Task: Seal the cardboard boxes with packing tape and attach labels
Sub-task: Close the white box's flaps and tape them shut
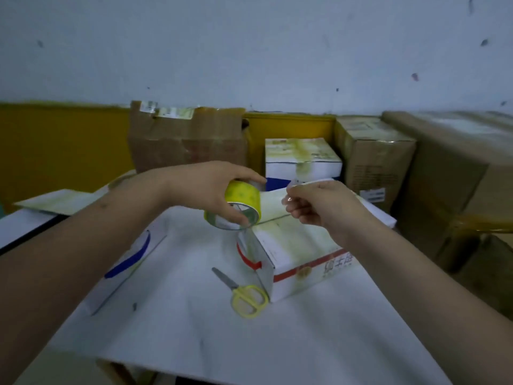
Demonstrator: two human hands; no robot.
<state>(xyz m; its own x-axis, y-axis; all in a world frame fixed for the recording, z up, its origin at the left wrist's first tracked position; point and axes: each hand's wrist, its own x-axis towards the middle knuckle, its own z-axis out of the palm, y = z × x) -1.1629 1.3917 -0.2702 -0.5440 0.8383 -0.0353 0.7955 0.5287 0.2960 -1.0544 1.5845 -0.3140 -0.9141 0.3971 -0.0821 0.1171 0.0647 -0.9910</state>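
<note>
From the head camera, the left hand [211, 187] gripped a roll of clear packing tape [236, 208], fingers curled over its top and thumb under the rim, holding it just above the near-left corner of a white box with a red band [294, 245]. At three o'clock from the roll, the right hand [319, 204] had its fingertips [290, 202] pinched together on what looked like the free tape end [273, 202], a pale strip stretched between roll and hand over the box's top seam.

That box sat on the white work surface [194, 329], slightly right of centre. Yellow-handled scissors [244, 294] lay at seven o'clock from it, handles touching or just beside its near corner. A flat white carton with a blue mark [130, 262] lay at nine o'clock from the scissors. At twelve o'clock, a second white box [302, 159] stood against the wall between brown cardboard boxes [188, 140].

The tape probably would be light, thin and sticky, prone to folding on itself, so it seemed best held taut by its very end. The roll, stiff and smooth, likely handled well through its core. The box looked light and might slide when pressed.
</note>
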